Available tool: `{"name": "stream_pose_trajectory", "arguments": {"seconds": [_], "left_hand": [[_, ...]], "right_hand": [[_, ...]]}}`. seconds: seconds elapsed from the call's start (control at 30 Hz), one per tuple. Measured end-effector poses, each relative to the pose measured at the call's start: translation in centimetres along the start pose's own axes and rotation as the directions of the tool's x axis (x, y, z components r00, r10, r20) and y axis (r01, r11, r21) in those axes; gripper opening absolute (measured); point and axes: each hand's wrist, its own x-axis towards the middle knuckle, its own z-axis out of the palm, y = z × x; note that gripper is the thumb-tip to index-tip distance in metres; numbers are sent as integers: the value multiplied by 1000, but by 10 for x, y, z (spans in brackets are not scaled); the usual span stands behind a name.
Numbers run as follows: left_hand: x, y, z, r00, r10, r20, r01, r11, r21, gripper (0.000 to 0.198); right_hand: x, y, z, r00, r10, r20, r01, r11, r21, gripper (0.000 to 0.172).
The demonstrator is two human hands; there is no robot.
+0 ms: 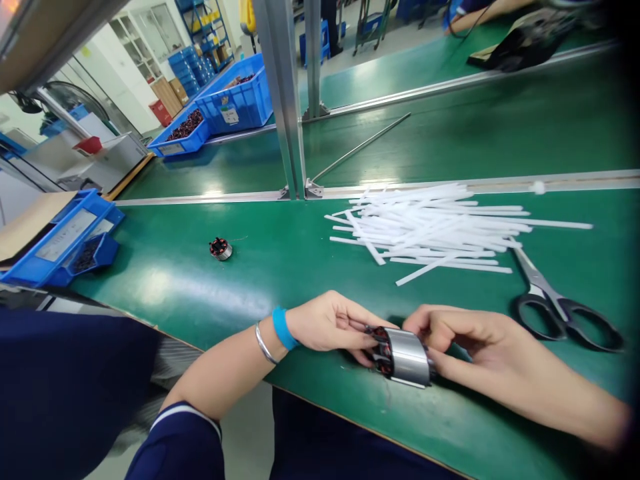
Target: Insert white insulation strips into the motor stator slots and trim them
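Green and glossy, the counter [280,267] carried a heap of white strips [435,223] and, right of it, black-handled scissors [560,307]. Close to its front edge sat the wound core [409,357], between both hands — whether it touched the surface, I could not tell. The left forearm slanted up from lower left, the left hand's [333,323] grip pinching the core's dark end; the right hand [470,343], fingers bent and knuckles raised, had its grip closed on the opposite end.
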Motion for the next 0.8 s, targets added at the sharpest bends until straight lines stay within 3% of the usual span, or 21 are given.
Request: {"name": "stream_pose_trajectory", "arguments": {"seconds": [0.07, 0.17, 0.23, 0.3, 0.33, 0.4, 0.53, 0.67, 0.8], "left_hand": [[0, 1, 1, 1000, -18, 20, 18, 1000, 18, 51], [4, -2, 3, 996, 55, -75, -53, 998, 18, 48], [8, -4, 3, 983, 105, -152, -106, 994, 2, 47], [10, -4, 1, 980, 115, -161, -123, 992, -39, 50], [10, -3, 0, 982, 117, -148, -127, 990, -62, 51], [10, -1, -2, 983, 129, -127, -140, 987, -83, 47], [10, -2, -3, 978, 144, -150, -154, 986, -62, 38], [12, -6, -2, 976, 144, -162, -157, 986, -65, 45], [15, -7, 0, 973, 122, -198, -132, 990, -42, 43]], "right_hand": [[-2, 2, -2, 999, -4, 44, 3, 1000, 12, 38], [2, 15, -11, 999, -26, 48, 26, 1000, 5, 32], [10, 30, -19, 980, -149, -130, 121, 972, -199, 27], [19, 47, -25, 904, -328, -275, 138, 832, -538, 28], [23, 54, -26, 873, -393, -291, 118, 746, -655, 28], [30, 64, -25, 866, -425, -262, 100, 663, -742, 26], [31, 63, -23, 863, -443, -242, 163, 698, -697, 22], [20, 40, -28, 856, -459, -236, 257, 775, -577, 19], [5, 16, -22, 924, -366, -113, 316, 896, -312, 23]]}}
